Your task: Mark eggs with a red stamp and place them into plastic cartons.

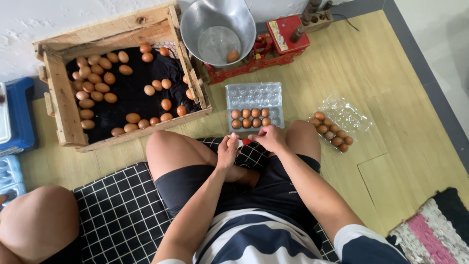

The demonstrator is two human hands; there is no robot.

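Seen from above: pale wood-look plank floor point(400, 142) spread under & around the hands, running off to their right. Beyond that, far right, a dark grey border strip point(430, 83), then lighter grey flooring. Past the hands, at the top, a rough white plaster wall point(58, 19). A black mat w/ white grid lines point(122, 210) lay below & left of the hands. A woven rug, pink, white & black point(435, 234), sat well off to the lower right. Blue plastic bins point(17, 117) stood far left. Light was soft, even, w/o hard shadows.
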